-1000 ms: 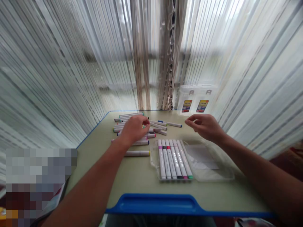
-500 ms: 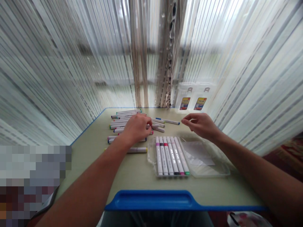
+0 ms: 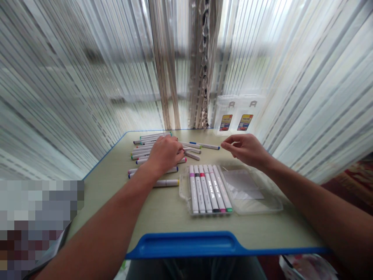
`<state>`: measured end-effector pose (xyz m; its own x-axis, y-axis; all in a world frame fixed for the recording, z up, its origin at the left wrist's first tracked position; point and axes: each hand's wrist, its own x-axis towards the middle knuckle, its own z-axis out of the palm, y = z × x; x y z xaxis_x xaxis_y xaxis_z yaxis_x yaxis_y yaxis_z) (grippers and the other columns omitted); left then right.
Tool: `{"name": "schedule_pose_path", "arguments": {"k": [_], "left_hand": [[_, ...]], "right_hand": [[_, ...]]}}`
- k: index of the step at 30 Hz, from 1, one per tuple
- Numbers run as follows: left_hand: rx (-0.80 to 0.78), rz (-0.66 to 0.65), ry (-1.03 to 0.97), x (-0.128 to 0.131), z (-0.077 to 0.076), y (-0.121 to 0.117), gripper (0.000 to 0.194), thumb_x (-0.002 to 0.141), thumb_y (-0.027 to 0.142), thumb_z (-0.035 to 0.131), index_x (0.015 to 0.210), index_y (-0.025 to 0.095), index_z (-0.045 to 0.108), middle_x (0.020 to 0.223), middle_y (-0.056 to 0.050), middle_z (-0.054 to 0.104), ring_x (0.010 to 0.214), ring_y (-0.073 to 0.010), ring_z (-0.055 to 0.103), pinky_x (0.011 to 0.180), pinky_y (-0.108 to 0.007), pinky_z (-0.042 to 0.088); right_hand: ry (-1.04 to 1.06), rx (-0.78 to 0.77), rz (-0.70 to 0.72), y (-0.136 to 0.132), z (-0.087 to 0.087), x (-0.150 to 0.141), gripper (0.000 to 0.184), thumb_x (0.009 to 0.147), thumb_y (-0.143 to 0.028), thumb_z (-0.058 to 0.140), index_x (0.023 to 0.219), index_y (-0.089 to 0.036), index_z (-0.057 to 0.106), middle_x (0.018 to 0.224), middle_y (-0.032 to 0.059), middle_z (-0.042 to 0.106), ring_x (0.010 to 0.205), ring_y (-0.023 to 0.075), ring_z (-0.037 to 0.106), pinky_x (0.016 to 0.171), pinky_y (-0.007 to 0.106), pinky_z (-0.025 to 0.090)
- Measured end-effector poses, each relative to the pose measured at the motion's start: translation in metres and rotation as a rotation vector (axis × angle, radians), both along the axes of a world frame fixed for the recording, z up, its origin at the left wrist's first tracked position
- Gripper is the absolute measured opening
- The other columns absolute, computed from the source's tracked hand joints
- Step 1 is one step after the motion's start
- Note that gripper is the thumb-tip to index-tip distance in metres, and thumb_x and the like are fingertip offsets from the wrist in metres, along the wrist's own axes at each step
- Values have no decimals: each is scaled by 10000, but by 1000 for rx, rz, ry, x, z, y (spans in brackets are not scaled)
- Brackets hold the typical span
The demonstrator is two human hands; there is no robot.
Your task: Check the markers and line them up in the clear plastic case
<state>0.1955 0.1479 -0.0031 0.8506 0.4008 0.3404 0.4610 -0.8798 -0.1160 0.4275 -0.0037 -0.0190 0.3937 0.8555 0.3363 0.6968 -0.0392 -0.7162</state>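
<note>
My left hand (image 3: pixel 165 153) lies on a pile of loose white markers (image 3: pixel 144 149) at the back left of the desk, fingers curled down round one of them. My right hand (image 3: pixel 246 149) hovers above the desk to the right of the pile, thumb and fingertips drawn together in a loose pinch with nothing visible in it. Just in front of it lies an open clear plastic case (image 3: pixel 256 198). Several markers (image 3: pixel 208 188) with coloured caps lie side by side in its left half. A single yellow-capped marker (image 3: pixel 166 182) lies between the pile and the case.
The beige desk (image 3: pixel 163 214) has a blue rim with a blue tray lip (image 3: pixel 180 243) at the near edge. Two clear boxes with yellow labels (image 3: pixel 236 114) stand at the back right. Striped sheer curtains (image 3: pixel 87 77) surround the desk closely on three sides.
My left hand has stayed on the marker pile. My right hand's fingertips have drawn closer together. The view has shifted a little, so everything sits slightly higher and more to the left.
</note>
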Motion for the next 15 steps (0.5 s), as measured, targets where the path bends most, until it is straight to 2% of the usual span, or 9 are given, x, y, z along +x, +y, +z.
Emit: {"name": "schedule_pose_path", "arguments": {"k": [4, 8, 12, 15], "left_hand": [[42, -34, 2, 3, -1, 0, 292, 948, 250, 522, 932, 124, 785, 937, -135, 718, 930, -286, 623, 872, -430, 458], [95, -119, -102, 5, 3, -9, 252, 968, 228, 510, 961, 115, 734, 983, -131, 702, 949, -274, 607, 878, -425, 459], [98, -264, -341, 6, 13, -24, 187, 980, 217, 522, 996, 114, 677, 1002, -118, 687, 947, -250, 606, 876, -406, 481], [10, -386, -593, 6, 17, -34, 173, 1003, 241, 517, 1030, 124, 641, 996, -96, 690, 869, -187, 626, 841, -343, 514]], "right_hand": [[4, 5, -2, -1, 1, -1, 337, 836, -446, 664, 788, -121, 742, 500, 2, 541, 450, 101, 460, 472, 265, 334], [3, 19, 4, 0, 1, -1, 334, 832, -443, 667, 780, -121, 741, 507, 4, 550, 456, 104, 474, 475, 262, 344], [-21, 49, 6, 1, 0, -1, 341, 824, -449, 670, 766, -122, 748, 515, 9, 567, 462, 113, 495, 485, 266, 357], [-19, 55, 24, 2, 0, -3, 332, 828, -435, 669, 768, -118, 749, 509, 4, 559, 457, 109, 490, 473, 259, 346]]}}
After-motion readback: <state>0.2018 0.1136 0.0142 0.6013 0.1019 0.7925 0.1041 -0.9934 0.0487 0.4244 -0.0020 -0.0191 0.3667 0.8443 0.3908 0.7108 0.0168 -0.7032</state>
